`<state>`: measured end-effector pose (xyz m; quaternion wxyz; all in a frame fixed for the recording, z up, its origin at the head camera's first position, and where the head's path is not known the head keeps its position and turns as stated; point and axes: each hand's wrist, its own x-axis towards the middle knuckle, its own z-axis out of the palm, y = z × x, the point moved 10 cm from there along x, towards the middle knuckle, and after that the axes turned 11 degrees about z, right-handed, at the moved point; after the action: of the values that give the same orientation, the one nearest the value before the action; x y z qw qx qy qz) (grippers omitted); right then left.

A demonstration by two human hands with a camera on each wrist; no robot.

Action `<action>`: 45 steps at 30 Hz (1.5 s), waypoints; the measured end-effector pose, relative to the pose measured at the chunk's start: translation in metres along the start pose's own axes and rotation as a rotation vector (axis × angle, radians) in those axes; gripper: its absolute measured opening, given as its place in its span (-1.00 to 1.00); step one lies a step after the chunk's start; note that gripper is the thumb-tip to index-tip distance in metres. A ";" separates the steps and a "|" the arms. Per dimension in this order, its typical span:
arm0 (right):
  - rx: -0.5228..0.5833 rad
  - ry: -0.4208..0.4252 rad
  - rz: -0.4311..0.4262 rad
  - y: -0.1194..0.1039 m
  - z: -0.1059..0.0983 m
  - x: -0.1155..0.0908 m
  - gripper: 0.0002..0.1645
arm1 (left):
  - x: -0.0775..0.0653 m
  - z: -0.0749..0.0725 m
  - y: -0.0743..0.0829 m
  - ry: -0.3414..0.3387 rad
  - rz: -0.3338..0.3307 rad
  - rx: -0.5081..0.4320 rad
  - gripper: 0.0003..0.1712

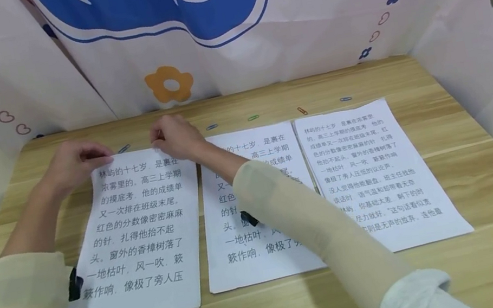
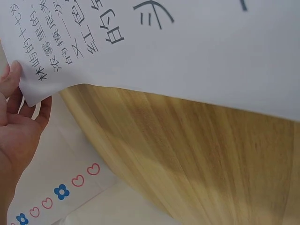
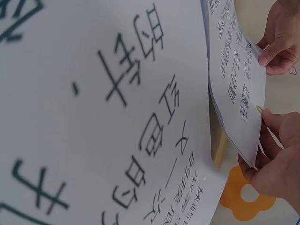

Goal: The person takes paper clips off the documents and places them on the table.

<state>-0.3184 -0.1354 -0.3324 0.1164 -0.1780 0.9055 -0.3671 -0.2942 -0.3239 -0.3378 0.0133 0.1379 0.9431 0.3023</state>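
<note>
The leftmost printed paper stack has its top edge lifted toward both hands. My left hand pinches its top left corner; in the left wrist view that hand has the thumb on the printed face and fingers behind. Near the top right corner, my right hand pinches a yellow paper clip at the paper's edge. The right wrist view shows the right thumb by the clip and the fingers behind the paper. How far the clip has slid on cannot be told.
A middle printed stack lies partly under my right forearm, a right one beside it. Behind them lie a dark blue clip, a blue clip, a green clip, a red clip and another blue clip.
</note>
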 end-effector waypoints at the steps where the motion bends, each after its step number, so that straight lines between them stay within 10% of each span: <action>1: 0.001 0.005 0.005 0.000 0.000 0.000 -0.89 | 0.000 0.000 0.000 -0.001 0.001 0.002 -0.80; 45: 0.164 0.003 0.024 0.013 -0.003 -0.003 -0.87 | -0.002 0.001 -0.002 0.015 -0.019 -0.034 -0.80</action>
<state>-0.3195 -0.1232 -0.3394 0.1336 -0.1566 0.8748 -0.4387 -0.2929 -0.3257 -0.3395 0.0115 0.1262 0.9391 0.3193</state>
